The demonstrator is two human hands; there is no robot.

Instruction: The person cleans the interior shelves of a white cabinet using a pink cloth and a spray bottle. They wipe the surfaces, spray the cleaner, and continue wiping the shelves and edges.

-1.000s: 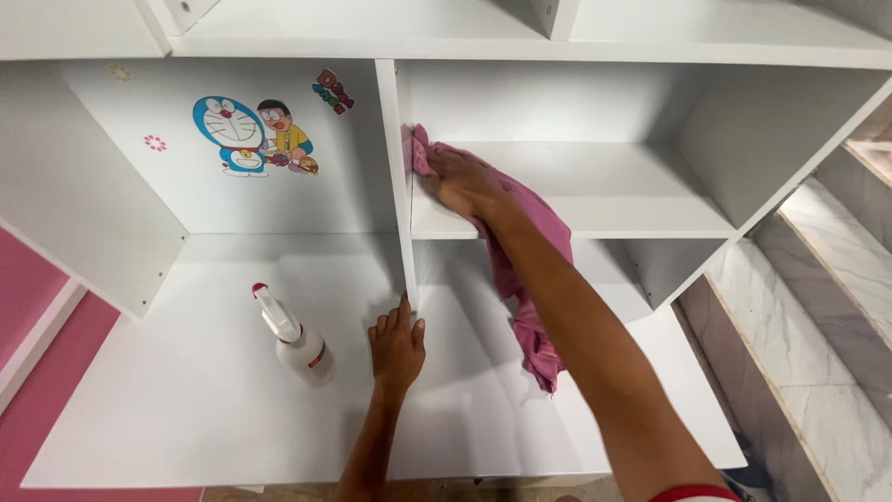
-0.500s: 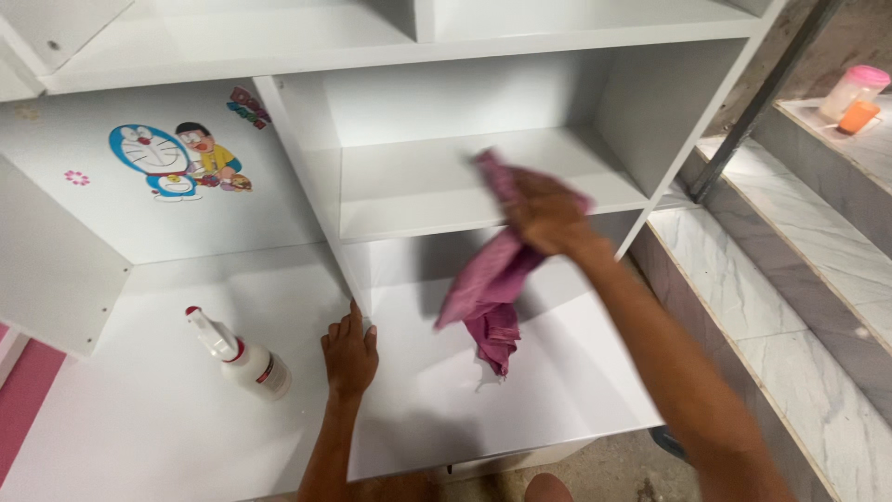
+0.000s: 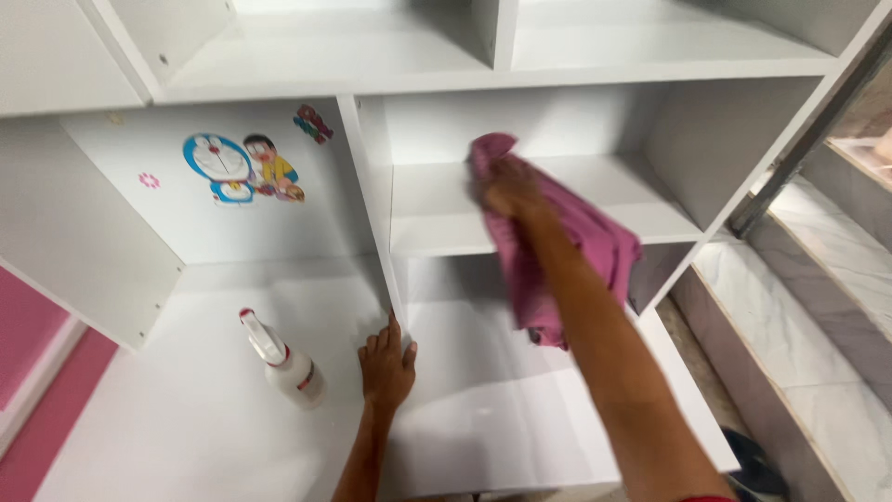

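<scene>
Pink cloth held against a white cabinet's middle shelf.

The right hand [image 3: 506,186] is closed around a pink cloth [image 3: 557,251], pressing it over the shelf [image 3: 437,218]; the crumpled cloth hangs down past the shelf's front edge. The left hand [image 3: 386,363] lies flat, fingers spread, on the tabletop [image 3: 167,418], just right of a white spray bottle [image 3: 283,363] lying near the upright divider [image 3: 367,195].

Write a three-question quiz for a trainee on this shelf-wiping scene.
1. True or false: the right hand holds a pink cloth over the middle shelf.
2. What does the left hand rest on? A) the spray bottle B) the white desk surface C) the cloth
3. Fill in: the cartoon sticker sits on the ___ panel of the left compartment.

Key: 1 true; 2 B; 3 back
</scene>
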